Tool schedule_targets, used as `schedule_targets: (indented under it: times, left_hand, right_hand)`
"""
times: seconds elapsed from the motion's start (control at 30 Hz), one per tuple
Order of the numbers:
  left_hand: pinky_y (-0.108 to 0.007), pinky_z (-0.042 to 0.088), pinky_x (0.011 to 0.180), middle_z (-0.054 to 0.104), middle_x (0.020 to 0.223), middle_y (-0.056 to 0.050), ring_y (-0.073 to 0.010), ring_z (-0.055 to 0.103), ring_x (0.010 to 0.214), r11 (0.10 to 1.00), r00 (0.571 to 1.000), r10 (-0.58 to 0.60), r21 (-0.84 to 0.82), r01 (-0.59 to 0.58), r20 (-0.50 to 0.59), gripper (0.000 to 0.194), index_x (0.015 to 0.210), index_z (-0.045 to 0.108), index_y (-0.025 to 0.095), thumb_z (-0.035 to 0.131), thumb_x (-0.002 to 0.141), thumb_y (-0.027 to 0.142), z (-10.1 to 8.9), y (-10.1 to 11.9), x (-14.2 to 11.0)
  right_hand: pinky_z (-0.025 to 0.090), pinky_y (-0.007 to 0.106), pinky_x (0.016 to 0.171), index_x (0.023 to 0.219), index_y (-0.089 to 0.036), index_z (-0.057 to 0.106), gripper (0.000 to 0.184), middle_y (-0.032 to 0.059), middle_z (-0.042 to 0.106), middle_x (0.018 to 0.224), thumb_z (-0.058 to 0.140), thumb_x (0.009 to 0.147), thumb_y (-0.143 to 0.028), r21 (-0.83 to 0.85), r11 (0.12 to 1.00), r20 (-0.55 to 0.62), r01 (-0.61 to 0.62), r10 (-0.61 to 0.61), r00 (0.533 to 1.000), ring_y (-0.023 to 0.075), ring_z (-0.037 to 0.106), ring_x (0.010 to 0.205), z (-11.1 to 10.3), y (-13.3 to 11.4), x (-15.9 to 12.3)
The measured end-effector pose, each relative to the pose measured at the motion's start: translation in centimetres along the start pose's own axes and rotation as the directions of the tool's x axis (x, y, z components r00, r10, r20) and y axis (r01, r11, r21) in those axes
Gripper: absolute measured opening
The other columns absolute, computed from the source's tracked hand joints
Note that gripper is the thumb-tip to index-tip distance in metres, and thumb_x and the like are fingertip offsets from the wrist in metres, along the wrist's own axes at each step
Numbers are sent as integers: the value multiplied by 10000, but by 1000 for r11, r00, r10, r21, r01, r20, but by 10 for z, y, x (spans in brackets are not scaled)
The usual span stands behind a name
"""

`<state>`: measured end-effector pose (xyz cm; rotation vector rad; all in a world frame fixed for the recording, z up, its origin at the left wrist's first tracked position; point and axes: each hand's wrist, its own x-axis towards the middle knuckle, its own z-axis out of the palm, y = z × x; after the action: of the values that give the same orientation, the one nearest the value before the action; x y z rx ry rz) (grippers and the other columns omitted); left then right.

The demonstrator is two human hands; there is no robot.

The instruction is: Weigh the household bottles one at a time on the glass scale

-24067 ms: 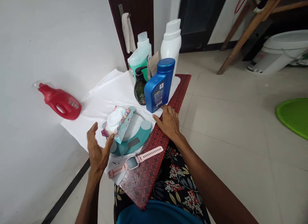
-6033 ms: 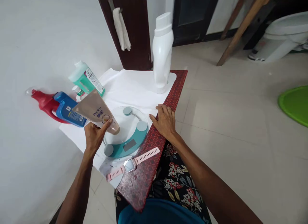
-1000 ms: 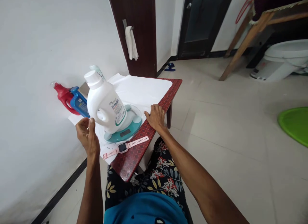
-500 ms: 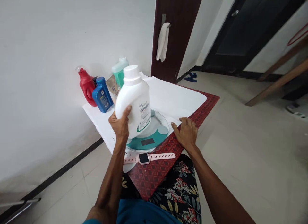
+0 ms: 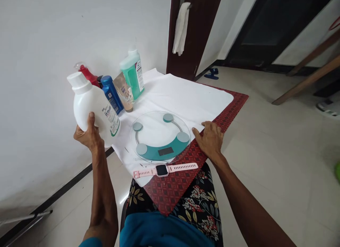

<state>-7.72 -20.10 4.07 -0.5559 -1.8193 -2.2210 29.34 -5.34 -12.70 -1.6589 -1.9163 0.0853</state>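
My left hand (image 5: pixel 89 135) grips a white jug with a white cap (image 5: pixel 91 107) and holds it in the air, off the table's left edge. A round glass scale with a teal base (image 5: pixel 159 137) lies bare on the white cloth (image 5: pixel 183 98). My right hand (image 5: pixel 209 141) rests flat on the red patterned table (image 5: pixel 233 105), fingers stretched toward the scale's right rim. A pink smartwatch (image 5: pixel 164 169) lies just in front of the scale.
At the table's far left stand a red jug (image 5: pixel 86 74), a blue bottle (image 5: pixel 111 95), a beige pouch (image 5: pixel 124 93) and a green bottle (image 5: pixel 132 73). A dark door with a hanging towel (image 5: pixel 181 27) is behind. Tiled floor spreads right.
My left hand has lifted the white jug off the scale and carried it left, past the table's edge. The scale now lies bare. My right hand stayed put.
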Motion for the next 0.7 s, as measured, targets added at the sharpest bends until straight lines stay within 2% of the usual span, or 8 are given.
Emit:
schedule_targets:
  times: [0.2,0.33,0.5,0.63,0.7]
  left_hand:
    - [-268,303,485,409,595,49,-102,370,529,998,998,-58,-20,58,-18,521,657,498,211,820,723,616,10,-31,0]
    - [-274,361,545,449,641,43,-115,421,587,998,999,-45,-49,46,23,508,699,573,194,868,717,607,32,-42,-12]
    - [-273,387,619,442,674,49,-126,439,677,999,1000,1,-39,-2,-18,526,703,560,195,881,711,612,57,-52,-19]
    - [-287,454,684,474,737,39,-150,491,733,998,998,57,18,-58,40,538,776,494,220,770,801,682,57,-56,-16]
    - [-324,510,798,530,857,13,-177,546,825,988,985,151,21,-153,87,514,904,512,221,721,844,688,47,-58,-18]
  right_hand:
    - [466,587,1038,1317,-119,633,489,255,651,1340,484,1040,-493,-14,1000,9,13,-13,1000,428,571,1225,1,2,0]
    - [469,579,1018,1277,-142,638,470,239,660,1309,485,1032,-514,-24,999,-12,26,-27,1000,419,576,1192,2,5,0]
    - [472,549,1018,1276,-167,634,462,213,673,1302,488,1039,-536,-29,999,-2,36,-36,999,401,590,1200,0,8,-1]
    - [477,546,998,1270,-160,631,480,222,673,1325,459,1049,-550,-24,999,0,38,-38,999,402,597,1190,0,6,-2]
    - [480,541,994,1264,-172,631,474,214,676,1318,455,1051,-557,-8,999,-11,44,-44,999,395,600,1178,2,6,-4]
